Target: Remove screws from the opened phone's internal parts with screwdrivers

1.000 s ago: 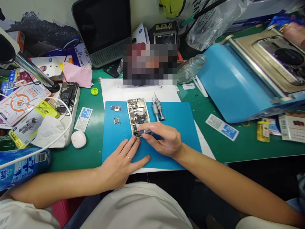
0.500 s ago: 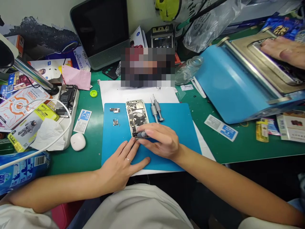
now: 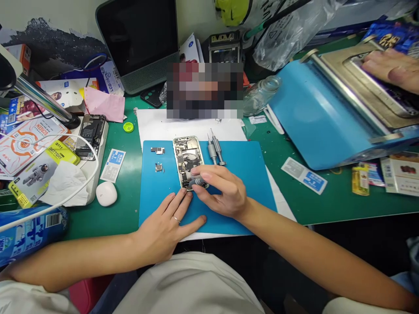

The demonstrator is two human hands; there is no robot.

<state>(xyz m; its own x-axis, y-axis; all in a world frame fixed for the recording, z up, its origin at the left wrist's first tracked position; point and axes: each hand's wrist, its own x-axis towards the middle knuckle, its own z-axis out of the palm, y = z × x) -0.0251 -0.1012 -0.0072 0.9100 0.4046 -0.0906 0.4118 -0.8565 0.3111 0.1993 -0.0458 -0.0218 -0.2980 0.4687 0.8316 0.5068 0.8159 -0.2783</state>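
An opened phone (image 3: 190, 155) with its inner parts bare lies on a blue mat (image 3: 229, 216). My right hand (image 3: 225, 189) grips a grey screwdriver (image 3: 197, 181) over the phone's near end; its tip is hard to make out. Spread flat on the mat, my left hand (image 3: 172, 216) has its fingertips at the phone's bottom edge. Two more screwdrivers (image 3: 214, 148) lie side by side to the right of the phone. Left of it are small removed phone parts (image 3: 158, 151) and tiny screws near a second small part (image 3: 159, 167).
A second opened phone (image 3: 90, 137) rests on a white box at left, near an earbud case (image 3: 106, 194). At right stands a blue machine (image 3: 307, 122), with another person's hand (image 3: 393, 67) on a phone there. A glass jar (image 3: 263, 93) lies behind the mat.
The screwdriver in my right hand has shifted slightly and leans differently, with the fingers a little higher. My left hand stays in place.
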